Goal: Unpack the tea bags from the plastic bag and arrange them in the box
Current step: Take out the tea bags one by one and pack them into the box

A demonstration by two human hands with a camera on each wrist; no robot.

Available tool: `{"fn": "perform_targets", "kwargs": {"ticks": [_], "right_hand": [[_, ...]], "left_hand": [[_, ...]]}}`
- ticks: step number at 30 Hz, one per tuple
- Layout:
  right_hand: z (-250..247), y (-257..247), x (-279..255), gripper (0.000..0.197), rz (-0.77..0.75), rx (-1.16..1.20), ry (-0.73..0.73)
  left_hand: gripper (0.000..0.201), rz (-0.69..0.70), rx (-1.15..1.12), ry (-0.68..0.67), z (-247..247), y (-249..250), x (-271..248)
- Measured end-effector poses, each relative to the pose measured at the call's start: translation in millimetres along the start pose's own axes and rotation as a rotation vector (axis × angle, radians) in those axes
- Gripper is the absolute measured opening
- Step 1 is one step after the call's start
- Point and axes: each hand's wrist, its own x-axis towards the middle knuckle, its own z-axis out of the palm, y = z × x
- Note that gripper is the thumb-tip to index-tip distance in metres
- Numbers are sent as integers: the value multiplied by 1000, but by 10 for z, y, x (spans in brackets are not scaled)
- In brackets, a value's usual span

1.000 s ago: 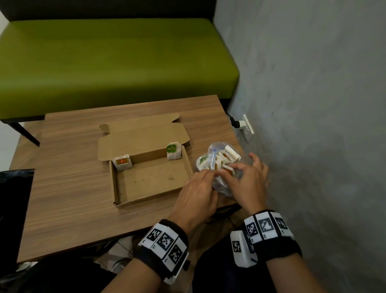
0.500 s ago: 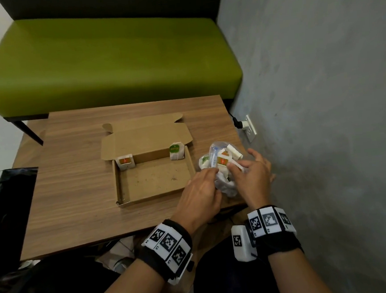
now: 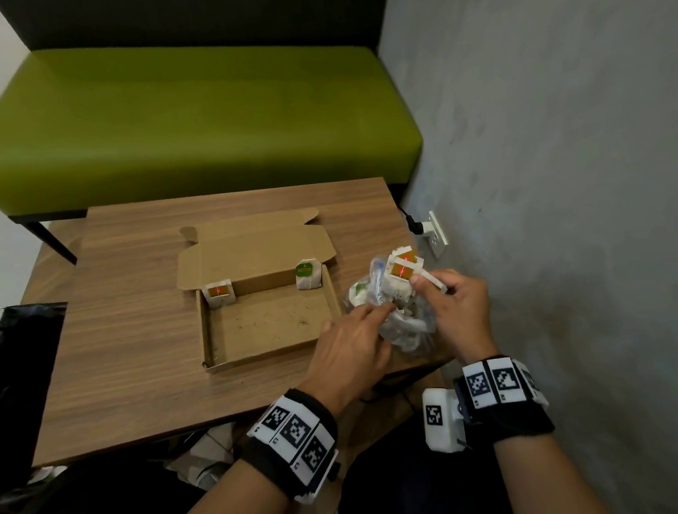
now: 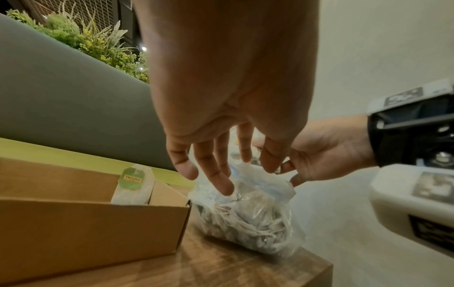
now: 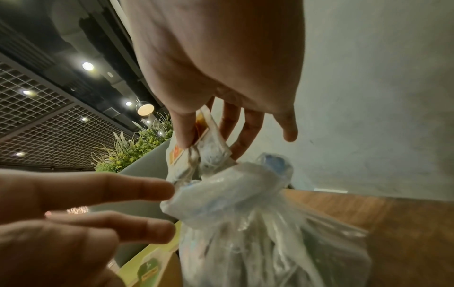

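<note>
The step in hand is drawing one more tea bag out of the plastic bag (image 3: 399, 317), which sits on the desk (image 3: 133, 346) just right of the open cardboard box (image 3: 270, 327), near the desk's right edge. The right hand (image 3: 455, 308) pinches an orange-tagged tea bag (image 3: 402, 270) between thumb and fingers at the bag's mouth — lifted, though its lower part looks still caught among the others. The left hand (image 3: 352, 349) lies with straight fingers against the plastic, steadying it rather than gripping.

Two tea bags already stand against the box's far wall: an orange-tagged one (image 3: 218, 292) in the left corner and a green-tagged one (image 3: 307, 273) in the right. Most of the job remains.

Next, the pinched tea bag probably needs pulling clear — strings inside look tangled — and then setting upright along that far wall.
</note>
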Motion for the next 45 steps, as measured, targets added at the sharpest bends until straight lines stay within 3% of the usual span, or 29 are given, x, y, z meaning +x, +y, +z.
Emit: {"fn": "perform_targets", "kwargs": {"ticks": [10, 13, 16, 21, 27, 35, 37, 40, 42, 45], "right_hand": [[9, -46, 27, 5, 83, 175, 55], [11, -118, 93, 13, 78, 218, 116], [-17, -291, 157, 7, 0, 242, 146], [-95, -532, 222, 5, -118, 219, 128], [16, -274, 204, 16, 45, 174, 74], [41, -314, 192, 16, 18, 182, 3], [58, -334, 177, 17, 25, 180, -30], [79, -390, 120, 15, 8, 160, -96], [117, -467, 73, 16, -21, 160, -177], [230, -652, 5, 15, -44, 187, -339]], "left_hand": [[66, -5, 244, -146, -46, -1, 153], [57, -29, 194, -84, -96, -5, 199], [58, -47, 157, -28, -138, -10, 202], [65, -80, 184, -91, -114, -20, 195], [65, -93, 147, -133, -71, 4, 200], [64, -56, 103, -98, -112, -53, 215], [53, -81, 28, -14, -161, -53, 199], [33, -226, -203, 244, -325, -90, 151], [44, -256, -407, 345, -466, -141, 114], [66, -173, -742, 316, -669, -184, 67]]}}
